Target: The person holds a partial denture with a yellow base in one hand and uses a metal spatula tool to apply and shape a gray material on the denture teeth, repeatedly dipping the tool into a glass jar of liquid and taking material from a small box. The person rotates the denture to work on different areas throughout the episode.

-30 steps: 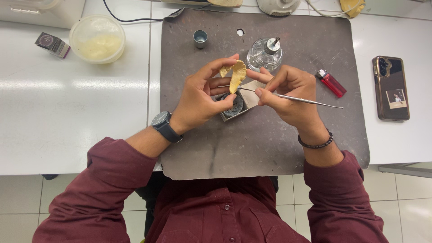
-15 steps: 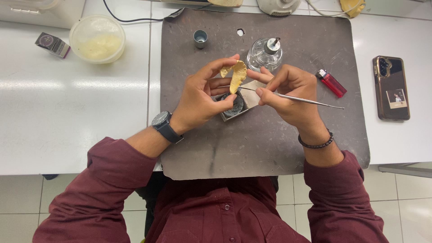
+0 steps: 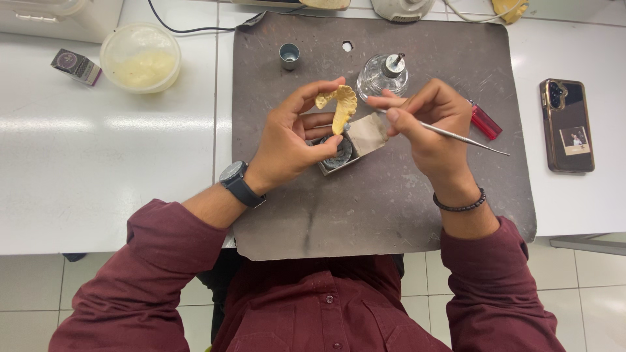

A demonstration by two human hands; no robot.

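My left hand (image 3: 293, 140) holds a yellow curved dental cast (image 3: 339, 106) upright between thumb and fingers, above a small square tin (image 3: 339, 153) with dark contents. My right hand (image 3: 430, 124) grips a thin metal carving tool (image 3: 460, 135) like a pen; its working tip points left toward the cast and its long end sticks out to the right. Both hands hover over a grey work mat (image 3: 385, 202). A black watch sits on my left wrist and a bead bracelet on my right.
On the mat stand a glass spirit burner (image 3: 383, 73), a small metal cup (image 3: 289, 56) and a red lighter (image 3: 486, 121). A lidded tub of pale material (image 3: 140, 58) and a small box (image 3: 76, 66) lie at the left. A phone (image 3: 566, 125) lies at the right.
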